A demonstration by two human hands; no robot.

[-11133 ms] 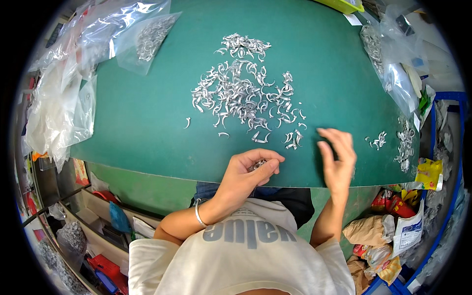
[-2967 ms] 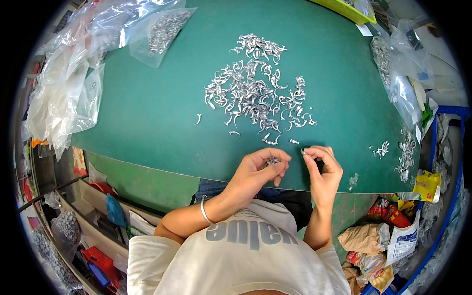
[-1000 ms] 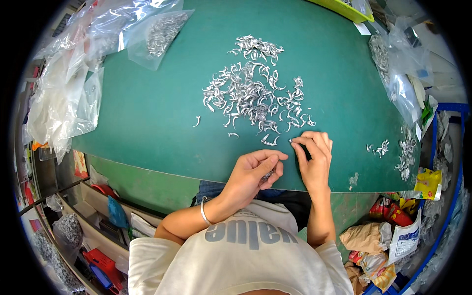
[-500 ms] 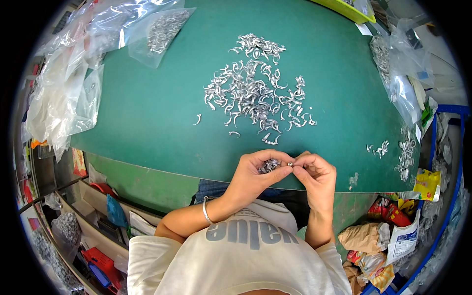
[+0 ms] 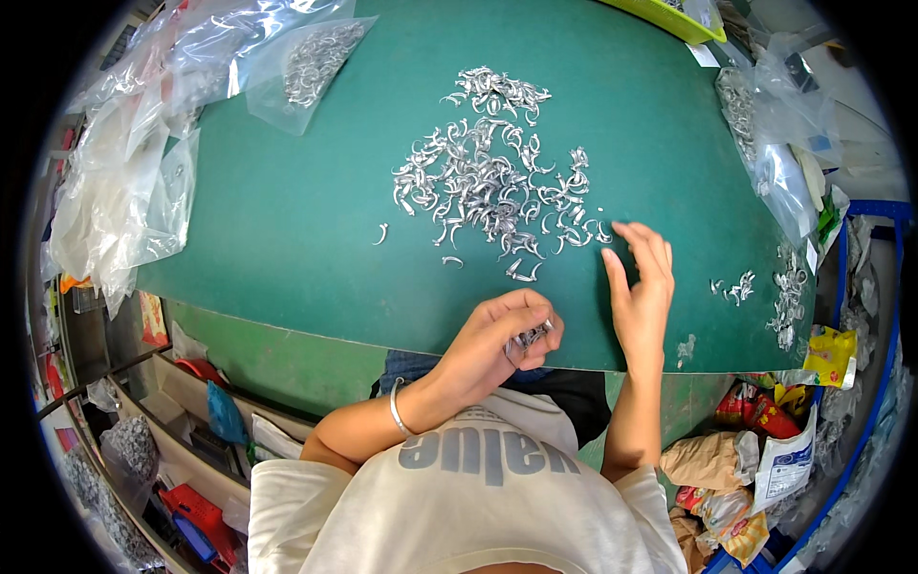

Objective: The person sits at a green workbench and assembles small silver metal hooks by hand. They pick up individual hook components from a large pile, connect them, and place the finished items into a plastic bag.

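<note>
My left hand (image 5: 483,342) is curled at the table's near edge around several small curved silver metal pieces (image 5: 532,335), which show between thumb and fingers. Over the green table my right hand (image 5: 644,292) reaches forward, fingers and thumb apart, with nothing visible in it. Its fingertips are beside the right edge of a loose pile of the same curved metal pieces (image 5: 492,191). A smaller heap of pieces (image 5: 495,91) lies just behind that pile. A few single pieces are scattered in front and to the left.
Clear plastic bags (image 5: 143,191) cover the table's left end, and a bag of metal pieces (image 5: 320,67) lies at the back left. Small metal parts (image 5: 789,301) sit near the right edge. A yellow-green basket (image 5: 674,17) stands at the far right. Paper and plastic packaging (image 5: 708,464) fills the lower right.
My right hand has left my left hand, moved forward to the pile's right edge and opened. The left hand has closed more around its metal pieces.
</note>
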